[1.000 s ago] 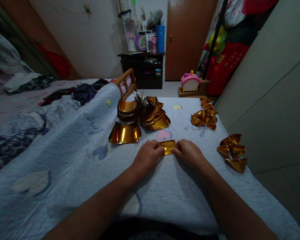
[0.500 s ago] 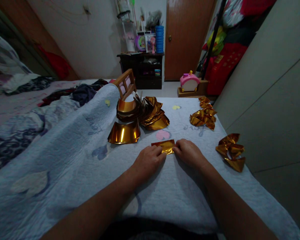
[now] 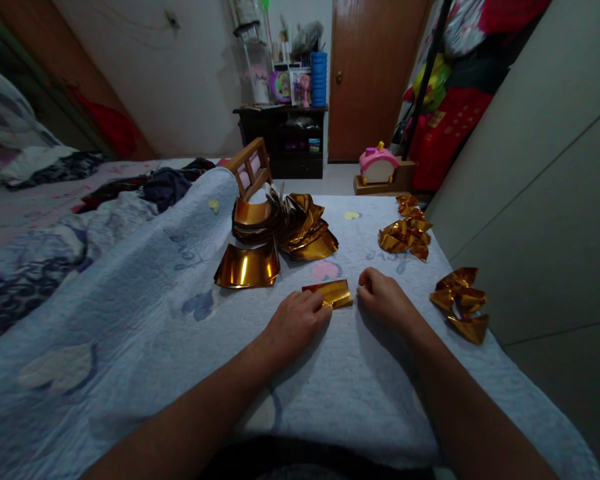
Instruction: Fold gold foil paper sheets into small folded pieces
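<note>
A small folded strip of gold foil paper (image 3: 341, 293) lies on the light-blue quilt in front of me. My left hand (image 3: 300, 319) has its fingers closed on the strip's left and near part, pressing it against the quilt. Just beyond the strip's right end is my right hand (image 3: 381, 297), fingers curled together, touching no foil; nothing shows in them. Farther away sit a fanned pile of gold foil sheets (image 3: 313, 245) and a smaller curved stack of sheets (image 3: 247, 265). On the right are folded gold foil pieces (image 3: 463, 303), with more crumpled-looking folded ones (image 3: 407, 233) behind them.
The quilt (image 3: 170, 373) covers the surface and rises in a fold on the left. A wooden chair-like frame (image 3: 250, 163) stands behind the foil pile. A pink toy case (image 3: 378, 165) is beyond the far edge. A pale cabinet (image 3: 545, 220) borders the right side.
My right hand has let go of the strip's right end and moved slightly to the right. The left hand stays on the strip, which lies almost as before.
</note>
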{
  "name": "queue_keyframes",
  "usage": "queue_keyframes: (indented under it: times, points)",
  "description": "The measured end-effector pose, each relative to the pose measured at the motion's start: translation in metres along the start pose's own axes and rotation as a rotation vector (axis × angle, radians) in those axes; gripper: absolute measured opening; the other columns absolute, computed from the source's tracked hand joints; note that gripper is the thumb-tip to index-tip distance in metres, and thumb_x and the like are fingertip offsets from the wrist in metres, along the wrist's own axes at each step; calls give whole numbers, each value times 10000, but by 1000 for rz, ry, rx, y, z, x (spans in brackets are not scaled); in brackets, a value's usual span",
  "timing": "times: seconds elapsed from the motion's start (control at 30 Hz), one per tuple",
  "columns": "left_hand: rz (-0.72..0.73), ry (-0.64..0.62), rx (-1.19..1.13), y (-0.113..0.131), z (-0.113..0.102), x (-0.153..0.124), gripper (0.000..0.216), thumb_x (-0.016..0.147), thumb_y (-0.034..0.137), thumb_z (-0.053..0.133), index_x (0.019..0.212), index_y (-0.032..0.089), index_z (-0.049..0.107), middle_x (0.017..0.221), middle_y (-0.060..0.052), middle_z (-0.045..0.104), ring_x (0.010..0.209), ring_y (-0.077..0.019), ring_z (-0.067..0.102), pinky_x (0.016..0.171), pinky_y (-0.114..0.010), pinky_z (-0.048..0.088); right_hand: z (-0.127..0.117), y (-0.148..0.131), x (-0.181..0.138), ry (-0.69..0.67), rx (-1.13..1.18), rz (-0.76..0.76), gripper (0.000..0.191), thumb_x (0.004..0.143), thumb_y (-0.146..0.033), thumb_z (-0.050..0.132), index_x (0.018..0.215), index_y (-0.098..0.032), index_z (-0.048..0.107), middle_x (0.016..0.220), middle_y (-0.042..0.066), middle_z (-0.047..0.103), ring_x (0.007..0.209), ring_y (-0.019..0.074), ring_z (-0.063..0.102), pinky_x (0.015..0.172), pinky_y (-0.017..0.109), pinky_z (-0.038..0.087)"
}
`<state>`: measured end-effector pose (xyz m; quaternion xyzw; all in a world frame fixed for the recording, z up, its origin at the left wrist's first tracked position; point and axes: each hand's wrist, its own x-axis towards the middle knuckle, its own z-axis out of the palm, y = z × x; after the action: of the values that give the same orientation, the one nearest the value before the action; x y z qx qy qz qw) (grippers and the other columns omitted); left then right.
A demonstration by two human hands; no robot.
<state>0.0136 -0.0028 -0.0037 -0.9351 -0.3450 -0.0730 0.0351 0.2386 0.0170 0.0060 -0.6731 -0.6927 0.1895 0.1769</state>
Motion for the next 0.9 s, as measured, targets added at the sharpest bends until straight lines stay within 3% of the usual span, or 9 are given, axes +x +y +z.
queue_keyframes:
  times: [0.1, 0.17, 0.27, 0.33, 0.5, 0.7, 0.9]
  points:
    - [-4, -5, -2, 0, 0, 0, 158, 998, 200, 534, 1000, 195, 691, 931, -52, 661, 852, -223, 597, 737, -361, 467, -3, -5, -2, 111, 133, -47, 129, 844, -142, 514, 940, -167, 596, 717, 14, 610, 649, 170, 540, 638, 274, 355]
    - [-2, -11, -12, 0, 1, 0, 166, 999, 198, 529, 1035, 199, 691, 952, -53, 666, 862, -227, 599, 746, -368, 473, -2, -14, -6, 140, 230, -208, 81, 849, -150, 518, 888, -180, 582, 753, 18, 617, 671, 163, 549, 657, 267, 383]
    - [-5, 5, -33, 0, 2, -1, 189, 1007, 191, 508, 1046, 189, 693, 983, -63, 670, 901, -230, 602, 766, -370, 481, 7, -29, -12, 78, 269, -413, 107, 868, -124, 492, 855, -187, 578, 831, 39, 643, 753, 165, 573, 719, 268, 417]
    - [-3, 17, -55, 0, 3, -1, 209, 1011, 183, 494, 1081, 185, 691, 1005, -71, 672, 936, -234, 603, 787, -372, 487, 14, -35, -14, 10, 212, -451, 113, 882, -110, 503, 863, -180, 589, 879, 59, 659, 821, 177, 581, 770, 280, 425]
    - [-20, 5, -169, -5, 8, 0, 228, 994, 181, 519, 1134, 211, 697, 1079, -80, 678, 1016, -256, 600, 858, -402, 495, 25, -37, -13, -126, 19, -385, 146, 921, -87, 502, 915, -161, 628, 912, 74, 674, 862, 187, 580, 792, 288, 411]
    - [-131, 28, -507, -17, 4, 1, 239, 950, 100, 492, 1066, 194, 678, 1043, -69, 669, 996, -218, 594, 893, -365, 492, 27, -35, -11, -133, -32, -375, 169, 947, -100, 498, 963, -157, 656, 920, 77, 678, 863, 188, 578, 781, 287, 395]
    - [-299, -31, -432, -20, -5, 0, 58, 930, 212, 564, 902, 178, 601, 968, -69, 601, 940, -236, 529, 848, -383, 453, 30, -34, -12, -118, -65, -373, 152, 946, -114, 507, 973, -157, 649, 940, 76, 671, 871, 190, 571, 778, 286, 385]
